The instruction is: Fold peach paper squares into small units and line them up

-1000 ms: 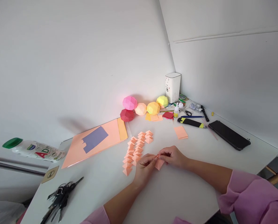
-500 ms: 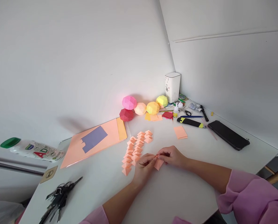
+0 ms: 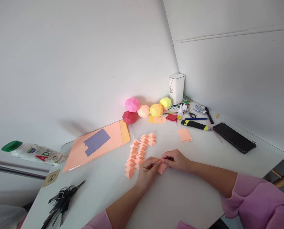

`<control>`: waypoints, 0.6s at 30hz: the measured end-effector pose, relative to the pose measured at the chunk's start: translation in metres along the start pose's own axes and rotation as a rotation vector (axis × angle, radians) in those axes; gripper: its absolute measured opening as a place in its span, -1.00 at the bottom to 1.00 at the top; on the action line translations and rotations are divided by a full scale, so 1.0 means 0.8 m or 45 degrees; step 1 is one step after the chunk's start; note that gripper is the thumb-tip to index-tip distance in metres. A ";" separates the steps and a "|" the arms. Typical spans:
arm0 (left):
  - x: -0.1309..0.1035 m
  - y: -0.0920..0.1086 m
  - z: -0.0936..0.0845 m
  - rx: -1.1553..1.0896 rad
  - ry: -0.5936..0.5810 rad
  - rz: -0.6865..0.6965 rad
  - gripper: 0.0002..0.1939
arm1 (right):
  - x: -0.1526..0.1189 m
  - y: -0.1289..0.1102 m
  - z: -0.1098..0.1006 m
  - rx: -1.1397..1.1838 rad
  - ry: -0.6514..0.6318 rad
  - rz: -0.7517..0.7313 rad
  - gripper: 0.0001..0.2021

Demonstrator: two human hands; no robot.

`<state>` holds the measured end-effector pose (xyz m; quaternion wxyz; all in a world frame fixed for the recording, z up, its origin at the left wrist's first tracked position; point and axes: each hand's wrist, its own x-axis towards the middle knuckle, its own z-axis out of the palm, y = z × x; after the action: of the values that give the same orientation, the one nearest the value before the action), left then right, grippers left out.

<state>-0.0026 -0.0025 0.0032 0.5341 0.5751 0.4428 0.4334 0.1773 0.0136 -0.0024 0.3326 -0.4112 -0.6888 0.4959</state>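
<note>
Pinkish-lilac right sleeve (image 3: 253, 197), loose, bunched in folds; left sleeve (image 3: 99, 221) same colour.

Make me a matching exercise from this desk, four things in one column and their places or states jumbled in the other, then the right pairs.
Things:
1. Right hand
2. Keys
3. Phone
4. Purple paper

Places or states:
A. lying on a large peach sheet
B. at the right side of the desk
C. pinching a folded piece alongside the left hand
D. at the desk's left front

Pairs: 1-C, 2-D, 3-B, 4-A
</note>
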 end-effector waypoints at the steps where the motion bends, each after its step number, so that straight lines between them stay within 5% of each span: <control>1: 0.000 0.000 0.000 -0.003 -0.002 -0.001 -0.84 | 0.000 0.000 0.000 0.000 0.003 -0.002 -0.76; 18: -0.002 0.001 -0.001 -0.010 -0.069 -0.045 -0.72 | -0.001 -0.008 -0.004 0.078 0.021 0.072 -0.81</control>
<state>-0.0037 -0.0038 0.0040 0.5557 0.5766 0.4366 0.4100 0.1786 0.0128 0.0049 0.3365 -0.4241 -0.6586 0.5227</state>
